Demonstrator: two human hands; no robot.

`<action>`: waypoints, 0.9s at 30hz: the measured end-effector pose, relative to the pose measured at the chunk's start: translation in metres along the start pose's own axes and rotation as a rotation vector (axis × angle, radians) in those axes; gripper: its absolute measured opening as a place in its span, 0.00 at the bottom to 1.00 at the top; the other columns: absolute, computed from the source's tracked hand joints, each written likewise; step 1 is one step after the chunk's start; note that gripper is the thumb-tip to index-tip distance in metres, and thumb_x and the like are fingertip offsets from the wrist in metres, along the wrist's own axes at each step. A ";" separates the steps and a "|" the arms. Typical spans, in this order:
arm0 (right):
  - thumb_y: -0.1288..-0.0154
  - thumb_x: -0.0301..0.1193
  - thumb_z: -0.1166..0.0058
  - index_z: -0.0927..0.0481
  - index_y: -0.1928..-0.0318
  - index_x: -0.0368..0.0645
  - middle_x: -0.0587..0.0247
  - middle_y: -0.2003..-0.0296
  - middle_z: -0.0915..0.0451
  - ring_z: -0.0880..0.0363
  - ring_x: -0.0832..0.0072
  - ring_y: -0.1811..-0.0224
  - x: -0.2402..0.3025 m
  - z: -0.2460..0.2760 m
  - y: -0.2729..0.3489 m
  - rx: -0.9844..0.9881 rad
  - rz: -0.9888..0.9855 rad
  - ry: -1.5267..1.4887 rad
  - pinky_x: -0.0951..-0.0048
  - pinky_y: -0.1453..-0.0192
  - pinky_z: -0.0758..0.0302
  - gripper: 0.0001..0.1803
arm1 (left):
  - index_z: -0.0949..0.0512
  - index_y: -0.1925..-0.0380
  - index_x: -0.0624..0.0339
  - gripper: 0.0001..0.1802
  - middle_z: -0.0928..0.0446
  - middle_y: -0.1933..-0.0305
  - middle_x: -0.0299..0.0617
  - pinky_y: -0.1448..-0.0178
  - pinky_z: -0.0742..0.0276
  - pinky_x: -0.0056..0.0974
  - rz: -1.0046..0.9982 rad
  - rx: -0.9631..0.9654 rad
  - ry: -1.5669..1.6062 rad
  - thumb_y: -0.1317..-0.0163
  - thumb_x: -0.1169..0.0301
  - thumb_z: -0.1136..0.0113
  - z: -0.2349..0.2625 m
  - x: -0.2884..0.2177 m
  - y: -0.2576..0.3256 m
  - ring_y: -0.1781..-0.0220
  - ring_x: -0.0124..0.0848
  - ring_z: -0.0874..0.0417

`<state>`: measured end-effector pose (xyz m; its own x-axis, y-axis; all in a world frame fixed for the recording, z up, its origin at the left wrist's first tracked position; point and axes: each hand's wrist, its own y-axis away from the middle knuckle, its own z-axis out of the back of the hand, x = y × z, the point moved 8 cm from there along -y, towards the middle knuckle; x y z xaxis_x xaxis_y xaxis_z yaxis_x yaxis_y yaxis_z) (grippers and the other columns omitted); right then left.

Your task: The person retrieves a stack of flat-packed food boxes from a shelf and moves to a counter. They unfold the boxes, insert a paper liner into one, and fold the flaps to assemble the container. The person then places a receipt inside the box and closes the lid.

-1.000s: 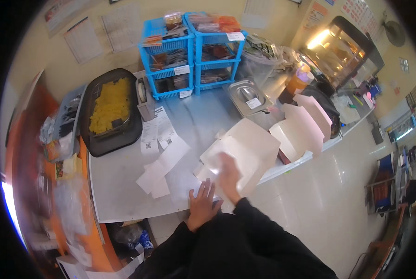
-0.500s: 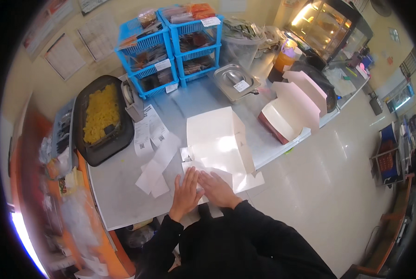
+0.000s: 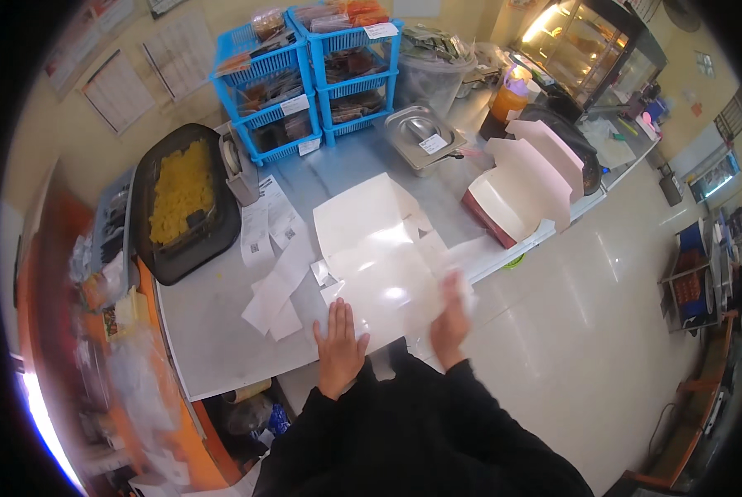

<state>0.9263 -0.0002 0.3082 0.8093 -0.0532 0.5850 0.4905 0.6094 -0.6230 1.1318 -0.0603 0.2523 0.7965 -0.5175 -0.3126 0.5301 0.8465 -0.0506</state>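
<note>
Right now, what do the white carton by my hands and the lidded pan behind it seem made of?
The white carton looks like coated paperboard, glossy: bright glare and straight fold lines. The lidded pan seems metal, probably stainless steel, given its silvery, reflective lid.

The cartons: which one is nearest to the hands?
The spread-out white carton, with the left hand at its near edge; the red-sided carton, farther right, stands with raised walls.
</note>
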 end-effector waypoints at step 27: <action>0.39 0.16 0.58 0.35 0.30 0.41 0.46 0.31 0.36 0.40 0.54 0.28 -0.002 -0.029 0.027 0.332 0.049 -0.024 0.60 0.26 0.41 0.33 | 0.43 0.30 0.68 0.36 0.49 0.23 0.51 0.26 0.65 0.66 -0.025 -0.058 0.001 0.33 0.58 0.52 -0.004 0.005 0.019 0.21 0.40 0.51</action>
<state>0.9466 -0.0065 0.2754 0.8195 -0.0013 0.5731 0.3160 0.8352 -0.4501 1.1454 -0.0461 0.2458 0.7828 -0.5386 -0.3116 0.5321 0.8390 -0.1135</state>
